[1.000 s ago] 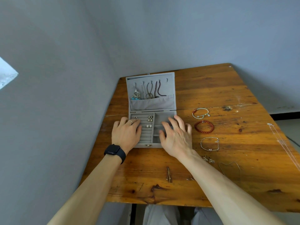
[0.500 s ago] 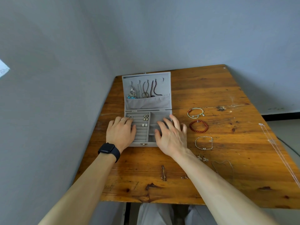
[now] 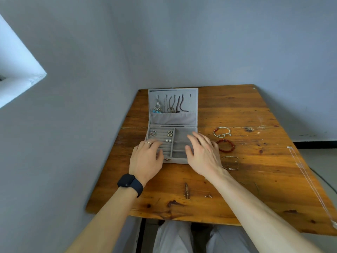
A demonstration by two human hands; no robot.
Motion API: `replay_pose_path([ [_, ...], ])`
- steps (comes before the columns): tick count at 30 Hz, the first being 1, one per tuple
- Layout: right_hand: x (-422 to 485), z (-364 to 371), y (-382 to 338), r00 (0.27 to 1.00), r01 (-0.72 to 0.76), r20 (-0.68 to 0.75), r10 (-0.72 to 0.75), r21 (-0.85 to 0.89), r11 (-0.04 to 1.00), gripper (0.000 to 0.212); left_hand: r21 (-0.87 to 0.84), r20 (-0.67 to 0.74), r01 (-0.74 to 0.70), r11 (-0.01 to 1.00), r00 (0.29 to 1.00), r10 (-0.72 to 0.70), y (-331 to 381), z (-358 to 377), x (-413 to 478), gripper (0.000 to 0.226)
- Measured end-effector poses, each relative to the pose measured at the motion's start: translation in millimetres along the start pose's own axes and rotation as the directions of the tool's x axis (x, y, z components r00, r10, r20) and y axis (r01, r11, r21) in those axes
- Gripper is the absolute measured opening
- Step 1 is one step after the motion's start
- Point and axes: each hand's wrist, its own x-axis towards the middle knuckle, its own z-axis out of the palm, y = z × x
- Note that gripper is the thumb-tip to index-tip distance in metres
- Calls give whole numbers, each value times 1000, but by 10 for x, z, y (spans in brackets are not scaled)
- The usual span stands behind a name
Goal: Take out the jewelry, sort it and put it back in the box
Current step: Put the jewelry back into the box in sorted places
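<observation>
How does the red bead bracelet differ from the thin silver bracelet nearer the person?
The red bead bracelet is a ring of chunky dark red beads; the thin silver bracelet is a fine pale wire with a few tiny beads. The red one stands out against the wood; the silver one is faint. Both lie flat on the table, right of the box, outside it.

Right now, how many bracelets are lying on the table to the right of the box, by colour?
Red bead bracelet: 1
White and red bracelet: 1
Thin silver bracelet: 1
Total: 3
</observation>
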Motion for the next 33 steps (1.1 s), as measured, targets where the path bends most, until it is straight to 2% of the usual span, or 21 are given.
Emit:
replay_pose_path([
  [4,-341,-245,67,997,8,-76,-4,50,999,45,-165,-90,-28,986,996,13,274,61,-511,31],
  [8,-790,-420,157,989,0,-146,13,87,996,41,-212,-50,-39,977,998,29,486,237,-902,37],
  [13,-1252,-498,268,990,-29,-137,36,57,998,37,-125,64,36,992,998,-28,531,476,-1099,51],
  [21,-1587,-371,181,995,-43,-90,39,-47,998,24,-71,73,52,996,996,-46,537,513,-1140,51],
  [27,-1589,-302,132,986,-87,-145,81,-37,996,7,-71,92,61,996,994,-54,555,494,-1146,52],
  [33,-1607,-365,93,987,-78,-142,74,-29,997,4,-68,90,58,996,995,-52,552,481,-1146,52],
])
